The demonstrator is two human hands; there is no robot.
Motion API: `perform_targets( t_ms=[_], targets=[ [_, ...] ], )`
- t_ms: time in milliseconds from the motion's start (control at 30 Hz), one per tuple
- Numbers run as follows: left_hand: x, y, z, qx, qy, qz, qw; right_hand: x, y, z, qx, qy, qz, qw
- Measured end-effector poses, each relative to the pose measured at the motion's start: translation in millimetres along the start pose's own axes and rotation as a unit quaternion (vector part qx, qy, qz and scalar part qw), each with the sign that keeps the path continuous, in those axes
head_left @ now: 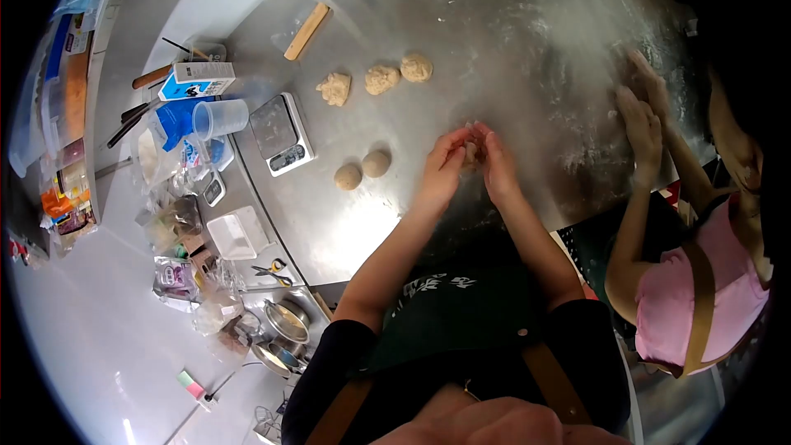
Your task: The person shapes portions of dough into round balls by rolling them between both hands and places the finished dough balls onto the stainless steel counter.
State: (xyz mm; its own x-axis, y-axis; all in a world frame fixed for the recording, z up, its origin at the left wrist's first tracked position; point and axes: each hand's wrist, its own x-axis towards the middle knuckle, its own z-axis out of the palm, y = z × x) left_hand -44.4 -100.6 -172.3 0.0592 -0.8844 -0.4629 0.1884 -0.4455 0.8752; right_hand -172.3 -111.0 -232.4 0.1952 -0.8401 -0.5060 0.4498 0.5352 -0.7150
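My left hand (443,166) and my right hand (499,166) meet just above the steel table, near its front edge. Their fingers are curled together around a piece of dough (470,156), which shows only in part between them. To the left of my hands lie two smooth dough balls (376,164), side by side. Farther back are three rougher dough lumps: one lump (334,89) sits apart, while a second (382,79) and a third (416,67) lie close together.
A digital scale (282,133) stands on the table's left side, with a wooden stick (306,31) behind it. A plastic cup (221,118), a carton (196,81) and scissors (272,272) are farther left. At the right, a co-worker's hands (641,111) are over the floury steel surface (560,74).
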Motion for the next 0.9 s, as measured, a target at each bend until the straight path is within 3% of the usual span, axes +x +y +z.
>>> perform_targets(
  t_ms=[167,267,333,367,467,567,700,800,900],
  targets=[
    [-4.6,-11.5,-8.2,0.017,0.026,0.019,0.999,-6.3,-1.2,5.0,-0.098,-0.002,-0.050,0.994],
    [-7.4,-22.7,-20.0,0.216,-0.006,0.188,0.958,-22.3,-4.1,6.2,-0.260,-0.025,-0.152,0.953],
    [-11.0,-26.1,-20.4,0.278,-0.003,0.229,0.933,-30.1,7.9,4.9,-0.353,-0.036,-0.268,0.896],
    [-12.9,-27.3,-20.8,0.308,-0.002,0.248,0.918,-33.4,12.8,4.0,-0.365,-0.029,-0.280,0.887],
    [-8.2,-23.9,-21.5,0.252,-0.013,0.217,0.943,-33.9,23.0,6.4,-0.381,0.033,-0.331,0.862],
    [9.3,-36.2,-28.6,0.092,-0.009,0.090,0.992,-25.9,18.5,6.7,-0.325,0.008,-0.237,0.916],
    [8.7,-10.7,-25.2,-0.048,-0.009,0.009,0.999,-28.3,-5.2,13.0,-0.438,0.019,-0.296,0.849],
    [10.9,-26.8,-29.4,0.218,0.044,0.145,0.964,-21.0,-7.2,4.4,-0.511,0.027,-0.310,0.802],
    [4.6,-26.0,-34.0,0.281,0.064,0.183,0.940,-35.6,-2.0,6.9,-0.548,0.026,-0.383,0.743]
  ],
)
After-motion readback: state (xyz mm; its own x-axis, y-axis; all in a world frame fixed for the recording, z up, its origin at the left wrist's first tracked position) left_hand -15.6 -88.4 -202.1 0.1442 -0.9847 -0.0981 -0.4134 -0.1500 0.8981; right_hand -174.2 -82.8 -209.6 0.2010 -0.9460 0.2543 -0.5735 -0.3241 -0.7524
